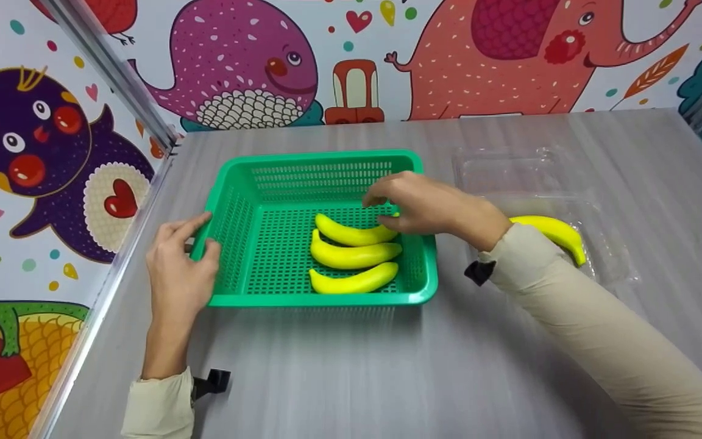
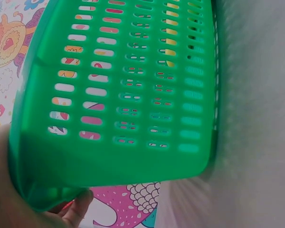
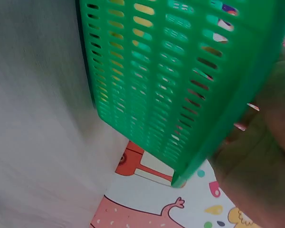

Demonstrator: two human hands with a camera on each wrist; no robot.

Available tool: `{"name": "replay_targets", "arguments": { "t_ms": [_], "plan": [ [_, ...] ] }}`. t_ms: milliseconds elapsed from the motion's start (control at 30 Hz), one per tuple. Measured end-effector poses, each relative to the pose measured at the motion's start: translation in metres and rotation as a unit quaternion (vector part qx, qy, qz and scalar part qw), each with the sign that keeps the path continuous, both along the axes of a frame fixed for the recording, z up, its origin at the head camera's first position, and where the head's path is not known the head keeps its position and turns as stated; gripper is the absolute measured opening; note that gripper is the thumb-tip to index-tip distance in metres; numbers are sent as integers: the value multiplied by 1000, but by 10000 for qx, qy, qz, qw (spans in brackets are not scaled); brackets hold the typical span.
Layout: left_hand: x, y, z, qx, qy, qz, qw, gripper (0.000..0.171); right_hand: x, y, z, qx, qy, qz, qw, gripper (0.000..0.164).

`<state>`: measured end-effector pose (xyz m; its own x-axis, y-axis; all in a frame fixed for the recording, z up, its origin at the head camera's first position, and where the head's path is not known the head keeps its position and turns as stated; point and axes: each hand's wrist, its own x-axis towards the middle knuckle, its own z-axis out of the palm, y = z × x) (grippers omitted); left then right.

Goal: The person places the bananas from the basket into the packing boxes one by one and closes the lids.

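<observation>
A green plastic basket (image 1: 320,300) stands on the table, its sides and floor full of slots. My left hand (image 1: 177,268) grips its left rim, thumb on the near side and fingers round the edge; in the left wrist view fingers (image 2: 78,207) curl under the rim (image 2: 50,197). Three yellow bananas lie side by side in the basket: a near one (image 1: 354,281), a middle one (image 1: 354,254) and a far one (image 1: 351,233). Over the right rim reaches my right hand (image 1: 418,204), fingers loosely bent and apart from the thumb, which overlaps the far banana's right end.
Right of the basket sits a clear plastic container (image 1: 616,259) with its lid (image 1: 503,174) folded back. Another banana (image 1: 555,233) lies in it, partly hidden by my right sleeve (image 1: 570,305). Walls with cartoon animals (image 1: 241,61) border the table (image 1: 339,372) at the back and left.
</observation>
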<state>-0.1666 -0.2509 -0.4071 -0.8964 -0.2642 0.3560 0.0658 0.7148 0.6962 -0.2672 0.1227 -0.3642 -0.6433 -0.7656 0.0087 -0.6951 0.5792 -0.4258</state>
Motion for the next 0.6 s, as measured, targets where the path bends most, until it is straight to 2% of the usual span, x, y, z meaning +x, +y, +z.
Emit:
{"name": "replay_targets", "arguments": {
  "t_ms": [600],
  "plan": [
    [0, 0, -1, -22, 23, 2, 10000, 42, -1, -30, -15, 868, -46, -157, 9961, 38]
  ]
}}
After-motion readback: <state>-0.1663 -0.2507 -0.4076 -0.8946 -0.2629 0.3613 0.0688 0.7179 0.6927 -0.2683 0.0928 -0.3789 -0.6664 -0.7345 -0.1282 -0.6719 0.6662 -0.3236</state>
